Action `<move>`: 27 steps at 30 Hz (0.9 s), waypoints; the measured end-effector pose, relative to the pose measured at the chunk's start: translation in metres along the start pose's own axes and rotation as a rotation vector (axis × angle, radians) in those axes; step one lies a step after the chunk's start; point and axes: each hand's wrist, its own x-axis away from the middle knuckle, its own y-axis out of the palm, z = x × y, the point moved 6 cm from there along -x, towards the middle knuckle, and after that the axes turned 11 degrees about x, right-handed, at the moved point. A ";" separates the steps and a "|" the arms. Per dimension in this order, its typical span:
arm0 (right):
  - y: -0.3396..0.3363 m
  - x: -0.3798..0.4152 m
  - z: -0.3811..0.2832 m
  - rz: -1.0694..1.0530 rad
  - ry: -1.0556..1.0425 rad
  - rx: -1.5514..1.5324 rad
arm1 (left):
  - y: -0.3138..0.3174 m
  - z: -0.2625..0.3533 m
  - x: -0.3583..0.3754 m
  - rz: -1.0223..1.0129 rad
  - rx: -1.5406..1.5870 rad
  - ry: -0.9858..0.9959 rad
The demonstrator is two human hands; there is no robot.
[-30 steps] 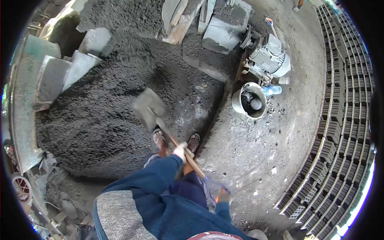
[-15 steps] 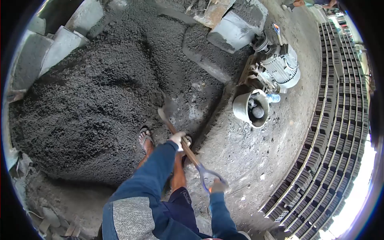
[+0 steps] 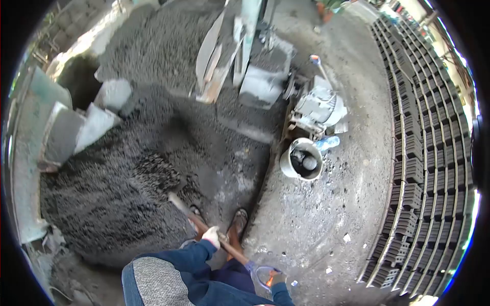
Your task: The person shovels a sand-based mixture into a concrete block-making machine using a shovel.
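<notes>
Shovel slants over the person's feet, with its blade end out over the big dark pile and its top end near the body. A heap of dark, crumbly grit sits at the blade end and hides the blade. The left hand is closed around the long wooden stick, about halfway along. The right hand is curled on the loop handle at the top; its fingers are too small and blurry to tell one by one. The stick looks hard and stiff, so it should not bend. The far end should feel heavy, since the grit looks damp and thick, and the top end much lighter. The grit is loose, so a tip to one side could spill it. Good spots to hold are the loop, for turning, and the stick lower down, for lifting the weight. The wood looks smooth and may be a bit slippery. The bucket stands well apart from the blade end.
</notes>
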 end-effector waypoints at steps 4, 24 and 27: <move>0.063 -0.039 0.055 -0.239 0.129 -0.146 | 0.052 0.071 0.124 0.028 -0.026 0.286; 0.140 0.370 -0.381 0.792 -2.224 0.561 | 0.276 0.267 0.385 -0.961 -0.014 0.476; 0.109 0.300 -0.371 0.345 -1.973 0.581 | 0.224 0.236 0.374 -1.051 0.052 0.215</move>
